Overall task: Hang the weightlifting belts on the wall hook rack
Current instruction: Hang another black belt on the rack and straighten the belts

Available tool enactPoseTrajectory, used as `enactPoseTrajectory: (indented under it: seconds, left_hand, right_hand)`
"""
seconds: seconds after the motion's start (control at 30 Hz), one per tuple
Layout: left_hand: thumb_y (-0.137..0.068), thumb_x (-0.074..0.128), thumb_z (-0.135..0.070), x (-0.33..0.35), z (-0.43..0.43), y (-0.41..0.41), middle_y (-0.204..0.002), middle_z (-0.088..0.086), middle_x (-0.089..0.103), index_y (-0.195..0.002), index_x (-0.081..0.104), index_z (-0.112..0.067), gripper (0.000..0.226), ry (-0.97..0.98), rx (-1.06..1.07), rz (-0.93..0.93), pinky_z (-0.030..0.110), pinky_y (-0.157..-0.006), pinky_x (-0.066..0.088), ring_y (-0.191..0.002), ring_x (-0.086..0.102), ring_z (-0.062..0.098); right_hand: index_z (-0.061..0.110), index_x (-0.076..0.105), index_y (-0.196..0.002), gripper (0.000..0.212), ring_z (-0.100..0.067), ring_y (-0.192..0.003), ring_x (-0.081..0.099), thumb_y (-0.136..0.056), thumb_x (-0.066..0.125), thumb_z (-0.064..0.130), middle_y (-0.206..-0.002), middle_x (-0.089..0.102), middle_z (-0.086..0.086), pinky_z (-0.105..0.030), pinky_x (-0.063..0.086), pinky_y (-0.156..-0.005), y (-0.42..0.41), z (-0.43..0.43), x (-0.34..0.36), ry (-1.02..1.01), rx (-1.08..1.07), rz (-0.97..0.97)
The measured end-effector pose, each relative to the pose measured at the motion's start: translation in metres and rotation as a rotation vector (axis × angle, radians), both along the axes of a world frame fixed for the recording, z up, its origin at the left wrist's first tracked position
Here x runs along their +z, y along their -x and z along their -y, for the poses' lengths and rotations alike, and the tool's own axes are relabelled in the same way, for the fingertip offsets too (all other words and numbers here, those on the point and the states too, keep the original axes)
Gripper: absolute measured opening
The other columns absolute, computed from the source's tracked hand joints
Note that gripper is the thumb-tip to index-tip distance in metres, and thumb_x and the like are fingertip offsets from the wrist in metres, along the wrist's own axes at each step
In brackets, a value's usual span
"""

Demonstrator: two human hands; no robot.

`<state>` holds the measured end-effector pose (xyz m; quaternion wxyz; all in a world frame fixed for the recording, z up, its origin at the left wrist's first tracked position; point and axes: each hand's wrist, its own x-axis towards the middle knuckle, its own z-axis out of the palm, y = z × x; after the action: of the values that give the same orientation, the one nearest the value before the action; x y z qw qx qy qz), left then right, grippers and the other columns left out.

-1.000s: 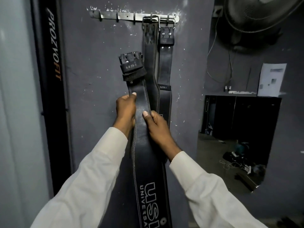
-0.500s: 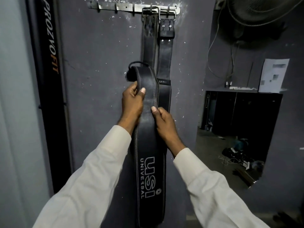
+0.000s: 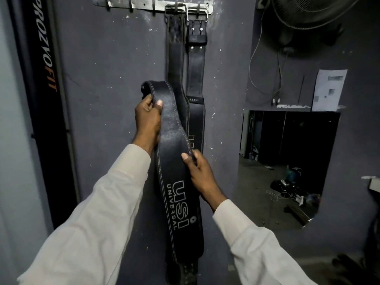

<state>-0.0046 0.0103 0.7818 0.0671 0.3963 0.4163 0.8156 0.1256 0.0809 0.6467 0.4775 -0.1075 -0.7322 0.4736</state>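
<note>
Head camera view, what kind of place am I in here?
Probably a gym: two weightlifting belts hang from a wall hook rack, a third belt reads USI Universal, and a fitness-branded black upright stands at left.

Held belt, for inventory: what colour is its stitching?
Pale grey stitching on the black belt, clearest in the head view.

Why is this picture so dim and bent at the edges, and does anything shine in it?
Head view: the light is low; the hook rack glints brightest, and the held belt shows a soft sheen beside the left hand. Head view: the wide-angle lens slants the black post at the left edge.
</note>
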Motion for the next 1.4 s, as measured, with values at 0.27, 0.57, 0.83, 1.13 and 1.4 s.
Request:
enactPoseTrajectory:
  seconds: [0.27,0.57,0.83,1.13,1.4]
  left_hand:
    - [-0.099,0.053,-0.007,-0.075,0.015,-0.022,-0.127,0.009,0.068,-0.139,0.053,-0.016,0.041,0.089,-0.039,-0.171,0.038,-0.098,0.055,-0.116,0.067,0.022]
    - [-0.095,0.057,-0.008,-0.062,0.021,0.007,-0.131,0.014,0.066,-0.139,0.054,-0.012,0.044,0.073,-0.016,-0.001,0.047,-0.101,0.053,-0.116,0.066,0.027]
    - [-0.099,0.054,-0.013,-0.074,0.022,-0.002,-0.136,0.009,0.063,-0.143,0.051,-0.017,0.044,0.207,-0.116,-0.179,0.046,-0.106,0.050,-0.124,0.062,0.024]
    - [-0.094,0.064,-0.026,-0.115,0.067,0.026,-0.078,0.012,0.068,-0.094,0.070,-0.017,0.011,0.475,0.316,-0.504,0.041,-0.066,0.062,-0.068,0.065,0.021]
    - [-0.087,0.074,-0.016,-0.192,0.082,0.037,-0.052,-0.009,0.055,-0.072,0.054,-0.017,0.025,0.746,0.111,-0.372,0.044,-0.067,0.061,-0.054,0.057,0.008]
  right_hand:
    - [0.016,0.064,-0.104,0.020,-0.024,-0.098,0.070,-0.097,0.062,0.035,-0.105,0.072,-0.008,-0.049,0.058,-0.090,0.006,-0.001,0.003,0.101,0.049,-0.098]
    - [0.032,0.057,-0.125,0.028,-0.008,-0.113,0.068,-0.099,0.056,0.042,-0.123,0.071,0.004,-0.037,0.052,-0.103,0.004,0.004,-0.057,0.206,0.222,0.227]
    - [0.008,0.058,-0.126,0.029,-0.035,-0.117,0.065,-0.101,0.056,0.022,-0.126,0.067,-0.019,-0.046,0.053,-0.101,0.032,-0.001,0.032,0.231,0.195,-0.114]
    - [0.003,0.064,-0.113,0.022,-0.027,-0.101,0.067,-0.096,0.062,0.018,-0.112,0.070,-0.019,-0.049,0.054,-0.096,0.057,-0.002,0.054,0.217,0.135,-0.279]
    - [0.000,0.064,-0.113,0.021,-0.021,-0.092,0.067,-0.097,0.060,0.013,-0.102,0.071,-0.011,-0.034,0.056,-0.082,0.064,0.005,0.072,0.229,0.138,-0.307]
